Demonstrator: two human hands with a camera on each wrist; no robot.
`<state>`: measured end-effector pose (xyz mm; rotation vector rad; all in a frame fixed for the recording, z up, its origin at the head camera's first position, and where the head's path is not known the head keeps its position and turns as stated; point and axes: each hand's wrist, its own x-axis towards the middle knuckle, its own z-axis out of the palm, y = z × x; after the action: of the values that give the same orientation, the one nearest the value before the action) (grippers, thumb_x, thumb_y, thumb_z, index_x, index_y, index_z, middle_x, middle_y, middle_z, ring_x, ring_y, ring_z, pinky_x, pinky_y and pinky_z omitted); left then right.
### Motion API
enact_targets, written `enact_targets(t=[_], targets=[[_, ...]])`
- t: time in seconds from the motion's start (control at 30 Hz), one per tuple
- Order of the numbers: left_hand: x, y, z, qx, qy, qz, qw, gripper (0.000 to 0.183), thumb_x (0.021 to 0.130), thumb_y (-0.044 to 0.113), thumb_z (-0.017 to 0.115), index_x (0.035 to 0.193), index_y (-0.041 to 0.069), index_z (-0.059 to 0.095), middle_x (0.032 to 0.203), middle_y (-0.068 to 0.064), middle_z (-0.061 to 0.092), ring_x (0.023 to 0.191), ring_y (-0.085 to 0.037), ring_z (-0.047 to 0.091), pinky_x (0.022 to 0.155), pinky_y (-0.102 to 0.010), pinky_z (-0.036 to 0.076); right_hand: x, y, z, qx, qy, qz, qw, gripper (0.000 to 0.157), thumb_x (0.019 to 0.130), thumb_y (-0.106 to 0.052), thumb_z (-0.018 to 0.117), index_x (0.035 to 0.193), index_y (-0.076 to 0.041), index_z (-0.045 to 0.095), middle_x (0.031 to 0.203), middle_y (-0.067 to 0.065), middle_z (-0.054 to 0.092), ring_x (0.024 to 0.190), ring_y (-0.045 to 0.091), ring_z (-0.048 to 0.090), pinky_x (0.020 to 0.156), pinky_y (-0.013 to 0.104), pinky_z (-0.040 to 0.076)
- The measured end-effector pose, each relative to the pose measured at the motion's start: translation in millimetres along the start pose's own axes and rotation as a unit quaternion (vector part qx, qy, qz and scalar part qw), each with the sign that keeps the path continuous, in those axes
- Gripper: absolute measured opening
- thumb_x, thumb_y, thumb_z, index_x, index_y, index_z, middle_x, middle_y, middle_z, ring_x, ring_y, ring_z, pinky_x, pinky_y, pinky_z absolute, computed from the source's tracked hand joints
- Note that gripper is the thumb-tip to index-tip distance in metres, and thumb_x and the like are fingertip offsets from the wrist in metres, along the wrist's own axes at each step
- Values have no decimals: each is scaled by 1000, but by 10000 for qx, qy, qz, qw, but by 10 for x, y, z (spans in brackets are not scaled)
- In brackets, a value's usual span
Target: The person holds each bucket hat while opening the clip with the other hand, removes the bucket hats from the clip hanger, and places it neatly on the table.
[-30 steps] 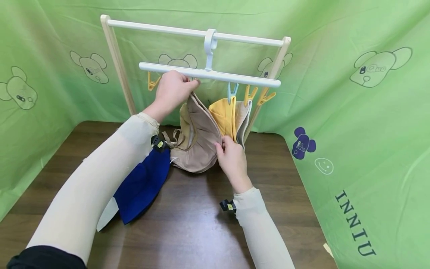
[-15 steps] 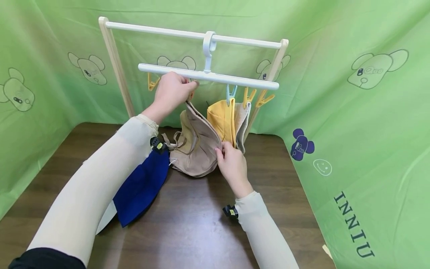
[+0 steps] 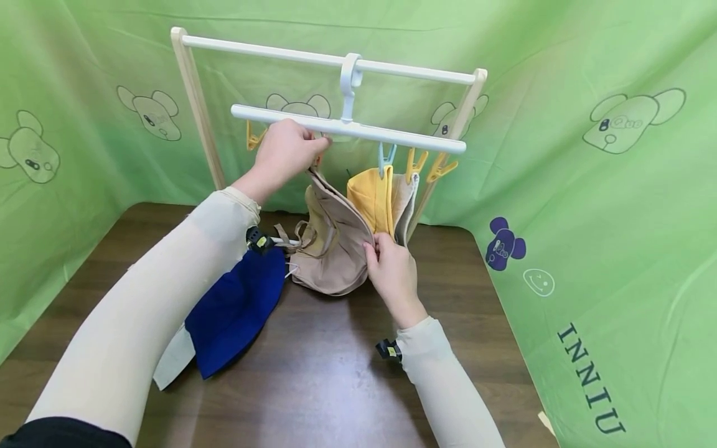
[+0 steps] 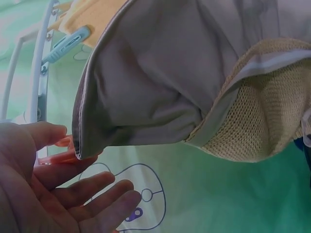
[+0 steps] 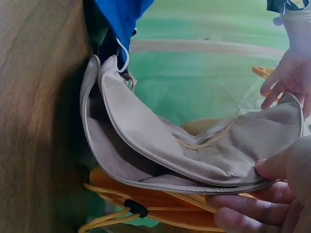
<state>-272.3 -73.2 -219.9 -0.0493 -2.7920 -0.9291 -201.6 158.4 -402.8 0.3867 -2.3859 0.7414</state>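
Note:
A taupe sun hat [image 3: 342,249] with a tan mesh lining [image 4: 257,116] hangs folded below the white hanger bar [image 3: 414,135]. My left hand [image 3: 288,152] is just under the bar, thumb and index finger pinching an orange clip [image 4: 63,154] at the brim's upper corner; its other fingers are spread in the left wrist view. With thumb and fingers, my right hand [image 3: 392,274] pinches the brim's doubled edge lower down on the right. Beside it a yellow hat [image 3: 372,193] hangs from a blue clip [image 3: 385,160].
A grey-white hat [image 3: 406,196] hangs from a yellow clip [image 3: 416,163]. More yellow clips [image 3: 441,168] sit at the bar's ends. The hanger hooks onto a rack [image 3: 252,48]. A blue hat [image 3: 241,311] lies on the wooden table [image 3: 313,373], partly behind my left forearm.
The taupe hat's upper corner has dropped slightly, and the orange clip now shows below my left fingers. My right hand has shifted slightly right and down, still pinching the brim.

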Motion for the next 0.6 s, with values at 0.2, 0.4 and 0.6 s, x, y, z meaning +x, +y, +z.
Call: enact_targets(t=[0.2, 0.4, 0.6], targets=[[11, 23, -37, 72, -157, -33, 9998, 49, 97, 53, 58, 66, 17, 72, 48, 10, 51, 55, -16, 48, 53, -30, 35, 0, 7, -28, -75, 78, -167, 9998, 11, 95, -20, 71, 93, -10, 68, 69, 3, 67, 57, 32, 65, 52, 52, 49], [6, 37, -65, 180, -309, -37, 9994, 46, 96, 52, 59, 69, 17, 71, 60, 6, 63, 64, -18, 53, 59, -31, 39, 34, 10, -51, -200, 303, -477, 9982, 9, 95, -18, 70, 95, -9, 68, 70, 4, 68, 56, 32, 65, 52, 52, 49], [-27, 38, -91, 291, -475, 4, 9984, 44, 95, 55, 60, 75, 18, 71, 75, 3, 68, 71, -17, 55, 64, -32, 42, 83, 21, -82, -434, 440, -831, 9946, 9, 96, -16, 69, 97, -8, 68, 71, 7, 70, 57, 33, 67, 52, 52, 51]])
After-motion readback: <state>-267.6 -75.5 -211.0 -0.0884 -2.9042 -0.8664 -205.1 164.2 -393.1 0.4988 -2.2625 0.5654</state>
